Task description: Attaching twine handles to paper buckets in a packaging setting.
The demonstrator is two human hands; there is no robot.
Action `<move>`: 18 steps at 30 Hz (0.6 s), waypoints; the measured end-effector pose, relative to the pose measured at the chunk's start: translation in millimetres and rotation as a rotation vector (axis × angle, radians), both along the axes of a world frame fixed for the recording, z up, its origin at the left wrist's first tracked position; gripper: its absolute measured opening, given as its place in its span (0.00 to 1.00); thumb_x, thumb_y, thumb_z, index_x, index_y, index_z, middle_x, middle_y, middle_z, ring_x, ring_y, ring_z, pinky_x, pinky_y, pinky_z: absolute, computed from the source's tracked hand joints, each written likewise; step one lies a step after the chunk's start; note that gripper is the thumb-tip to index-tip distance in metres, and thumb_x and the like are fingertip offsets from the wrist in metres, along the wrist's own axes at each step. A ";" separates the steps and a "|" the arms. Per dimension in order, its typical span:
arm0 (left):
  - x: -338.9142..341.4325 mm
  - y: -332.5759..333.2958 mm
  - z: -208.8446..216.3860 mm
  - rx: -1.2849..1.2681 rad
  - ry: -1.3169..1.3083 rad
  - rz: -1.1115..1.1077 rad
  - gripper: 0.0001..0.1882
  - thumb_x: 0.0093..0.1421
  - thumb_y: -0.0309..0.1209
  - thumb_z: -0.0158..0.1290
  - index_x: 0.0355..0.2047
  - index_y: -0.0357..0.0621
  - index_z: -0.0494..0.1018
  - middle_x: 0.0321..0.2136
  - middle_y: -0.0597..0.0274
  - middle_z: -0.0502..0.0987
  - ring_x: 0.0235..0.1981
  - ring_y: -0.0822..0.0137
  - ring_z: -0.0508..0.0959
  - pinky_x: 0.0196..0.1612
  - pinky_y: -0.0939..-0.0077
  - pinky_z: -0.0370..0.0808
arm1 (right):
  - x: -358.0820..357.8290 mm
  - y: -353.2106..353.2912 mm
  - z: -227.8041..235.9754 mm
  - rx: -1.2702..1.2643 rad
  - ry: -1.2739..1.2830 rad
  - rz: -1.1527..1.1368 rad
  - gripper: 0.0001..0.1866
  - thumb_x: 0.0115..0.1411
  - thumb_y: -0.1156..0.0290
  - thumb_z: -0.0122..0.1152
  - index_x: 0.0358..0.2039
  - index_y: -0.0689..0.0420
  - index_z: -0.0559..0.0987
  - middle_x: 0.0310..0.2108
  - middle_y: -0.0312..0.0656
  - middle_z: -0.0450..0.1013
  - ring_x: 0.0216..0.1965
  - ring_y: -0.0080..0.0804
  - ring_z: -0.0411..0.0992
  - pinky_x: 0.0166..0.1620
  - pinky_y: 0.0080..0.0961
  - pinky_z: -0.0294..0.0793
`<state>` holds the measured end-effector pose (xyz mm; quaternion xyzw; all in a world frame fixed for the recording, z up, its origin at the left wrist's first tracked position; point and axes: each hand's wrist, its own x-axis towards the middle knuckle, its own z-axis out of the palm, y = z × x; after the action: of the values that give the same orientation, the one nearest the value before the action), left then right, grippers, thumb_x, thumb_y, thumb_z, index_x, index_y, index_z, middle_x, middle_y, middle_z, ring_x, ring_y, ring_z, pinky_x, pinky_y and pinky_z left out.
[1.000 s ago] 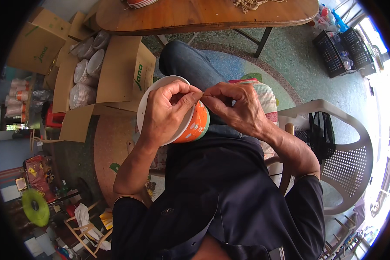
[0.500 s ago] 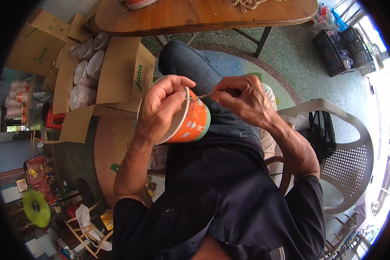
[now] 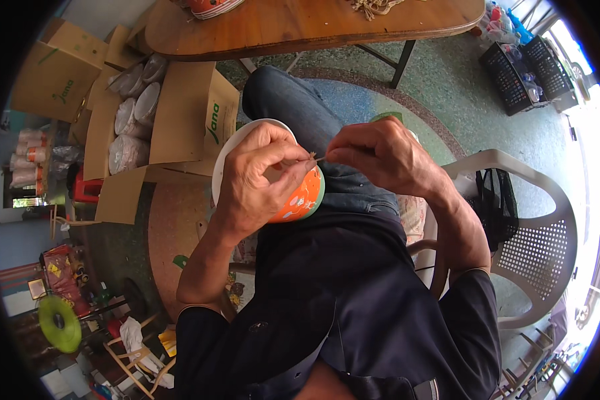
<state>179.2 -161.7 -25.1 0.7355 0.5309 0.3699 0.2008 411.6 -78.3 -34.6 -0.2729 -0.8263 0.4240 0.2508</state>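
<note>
An orange paper tub (image 3: 303, 202) with a white rim and a green base lies tipped on its side across my lap. In front of its wall, my left hand (image 3: 257, 177) pinches a thin tan cord (image 3: 320, 159) between thumb and fingertips. My right hand (image 3: 387, 157), a little to the right, is closed on the cord's other end. Only a short piece of cord shows between the two hands. The left hand covers part of the tub's rim and opening.
Ahead stands a wooden table (image 3: 313, 30) bearing stacked orange tubs (image 3: 210, 7) and a tan cord bundle (image 3: 375, 8). An open carton (image 3: 180, 113) with bagged white tubs (image 3: 130, 150) is at left. A plastic chair (image 3: 533, 253) and black crates (image 3: 513, 80) are at right.
My left hand has moved right along the cord, across the tub's side, closer to my right hand. The visible cord between them is shorter. My right hand has turned slightly.
</note>
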 end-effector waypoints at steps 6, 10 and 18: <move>2.6 -9.4 3.5 0.292 0.074 0.016 0.08 0.53 0.17 0.64 0.32 0.41 0.78 0.36 0.61 0.79 0.34 0.59 0.82 0.36 0.66 0.79 | 21.7 4.6 13.5 -0.485 0.411 -0.121 0.16 0.73 0.58 0.61 0.35 0.59 0.82 0.22 0.28 0.69 0.19 0.15 0.61 0.24 0.19 0.59; 6.7 -20.6 11.0 0.140 0.026 -0.013 0.09 0.51 0.15 0.61 0.29 0.41 0.74 0.34 0.60 0.79 0.33 0.57 0.82 0.35 0.65 0.79 | 21.5 7.3 5.7 -0.723 0.744 -0.073 0.16 0.74 0.57 0.59 0.34 0.57 0.79 0.17 0.22 0.55 0.17 0.12 0.48 0.22 0.18 0.47; 7.3 -21.8 16.0 0.033 0.088 -0.139 0.09 0.51 0.15 0.58 0.27 0.40 0.70 0.26 0.58 0.78 0.27 0.53 0.81 0.31 0.63 0.76 | 15.3 9.2 -1.5 -0.781 0.875 -0.013 0.13 0.77 0.63 0.53 0.38 0.59 0.76 0.18 0.22 0.50 0.16 0.13 0.45 0.20 0.19 0.44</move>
<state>186.5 -183.5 -9.1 0.7895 0.4806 0.3311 0.1901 426.9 -69.1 -36.1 -0.1495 -0.4268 0.7688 0.4521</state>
